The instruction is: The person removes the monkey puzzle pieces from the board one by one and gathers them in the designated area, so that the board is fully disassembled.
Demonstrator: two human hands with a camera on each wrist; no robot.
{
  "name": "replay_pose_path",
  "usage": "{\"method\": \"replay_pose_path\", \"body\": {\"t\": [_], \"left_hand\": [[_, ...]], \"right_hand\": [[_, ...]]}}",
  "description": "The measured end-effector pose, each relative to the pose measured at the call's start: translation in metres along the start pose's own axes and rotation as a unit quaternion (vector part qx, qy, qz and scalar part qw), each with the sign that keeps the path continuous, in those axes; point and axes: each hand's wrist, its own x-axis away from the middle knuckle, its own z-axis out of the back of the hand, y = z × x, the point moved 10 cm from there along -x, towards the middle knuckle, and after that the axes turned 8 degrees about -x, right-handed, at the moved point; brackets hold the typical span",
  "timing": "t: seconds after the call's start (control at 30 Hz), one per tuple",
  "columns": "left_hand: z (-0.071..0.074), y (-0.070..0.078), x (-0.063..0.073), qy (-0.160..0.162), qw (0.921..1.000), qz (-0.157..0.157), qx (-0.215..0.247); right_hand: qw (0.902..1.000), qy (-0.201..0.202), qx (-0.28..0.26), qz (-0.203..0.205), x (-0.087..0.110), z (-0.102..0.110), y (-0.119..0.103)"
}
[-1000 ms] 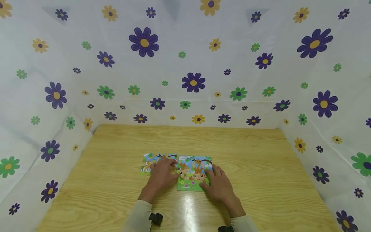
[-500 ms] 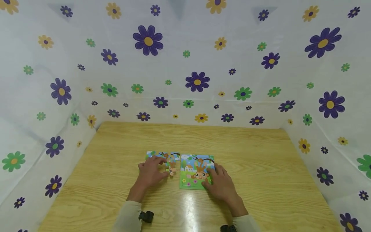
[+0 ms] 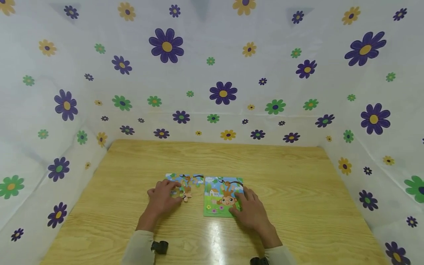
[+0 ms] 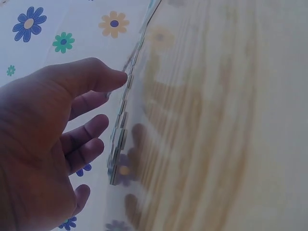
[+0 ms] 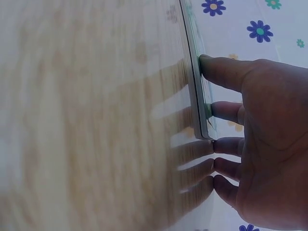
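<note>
By the right hand (image 3: 250, 210), its grip spread and clasping nothing, a square puzzle (image 3: 218, 198) picturing a monkey, house and grass is touched mid-bench (image 3: 271, 162). Toward the bench's left edge, loose pieces (image 3: 187, 194) are met by the left hand (image 3: 160, 198), its grip half-curled; whether any is pinched cannot be told.

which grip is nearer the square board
Right. The right grip touches the board on its right side; the left grip is apart from it, off to its left, at the puzzle pieces.
</note>
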Motion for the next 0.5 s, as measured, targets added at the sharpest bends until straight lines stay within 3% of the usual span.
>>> {"method": "replay_pose_path", "body": {"t": [0.5], "left_hand": [[-0.012,-0.012,-0.003,-0.017,0.9993,0.032,0.0]], "right_hand": [[1.0,0.004,0.003,0.002,-0.001,0.001,0.001]]}}
